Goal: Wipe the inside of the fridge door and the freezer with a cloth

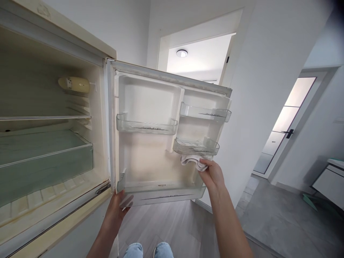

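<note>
A refrigerator door (150, 154) stands swung open in front of me, its inner side facing me. My left hand (118, 206) grips the left end of the long clear bottom door bin (172, 196), and some fingers show through the plastic. In my right hand (212, 173) is a crumpled white cloth (199, 163), pinched between thumb and fingers. The cloth is just under the lower right door bin (197, 147); whether it touches the bin I cannot tell. Higher up are the upper right bin (205, 113) and the left bin (147, 126).
On the left, the fridge interior has a glass shelf (45, 117), a greenish drawer (48, 161) and a yellowed light housing (73, 84). A white wall (249, 93) stands behind the door. Farther right are a glazed door (282, 129) and a white cabinet (329, 182).
</note>
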`<state>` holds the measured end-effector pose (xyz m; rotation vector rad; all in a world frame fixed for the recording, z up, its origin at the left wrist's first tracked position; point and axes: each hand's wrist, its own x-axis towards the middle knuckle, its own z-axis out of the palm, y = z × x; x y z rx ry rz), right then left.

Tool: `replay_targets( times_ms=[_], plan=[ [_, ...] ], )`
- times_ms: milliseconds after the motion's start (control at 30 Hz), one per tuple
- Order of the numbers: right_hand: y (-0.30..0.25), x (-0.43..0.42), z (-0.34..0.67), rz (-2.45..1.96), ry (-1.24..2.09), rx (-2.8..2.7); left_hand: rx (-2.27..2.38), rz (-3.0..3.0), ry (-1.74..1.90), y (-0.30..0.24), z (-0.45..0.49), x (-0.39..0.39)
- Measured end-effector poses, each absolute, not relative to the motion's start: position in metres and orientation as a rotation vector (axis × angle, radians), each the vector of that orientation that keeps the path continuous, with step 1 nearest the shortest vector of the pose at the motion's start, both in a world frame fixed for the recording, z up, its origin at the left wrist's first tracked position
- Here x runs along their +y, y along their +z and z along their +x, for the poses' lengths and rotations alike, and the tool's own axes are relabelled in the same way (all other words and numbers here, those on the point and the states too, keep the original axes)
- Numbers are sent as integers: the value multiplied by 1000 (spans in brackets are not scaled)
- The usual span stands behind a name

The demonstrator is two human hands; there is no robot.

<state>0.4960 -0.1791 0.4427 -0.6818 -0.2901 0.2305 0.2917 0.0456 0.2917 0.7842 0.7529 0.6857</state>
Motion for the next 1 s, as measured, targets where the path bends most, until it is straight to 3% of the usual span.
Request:
replay_targets(
  times_ms=[567, 800, 1000],
  plan=[
    [405, -215, 489, -564, 295, 88, 760, 778, 687, 292, 290, 45],
    [377, -175, 445, -797, 535, -28, 743, 793, 697, 285, 291, 47],
    [377, -118, 393, -908, 445, -205, 718, 811, 700, 283, 290, 47]
  ],
)
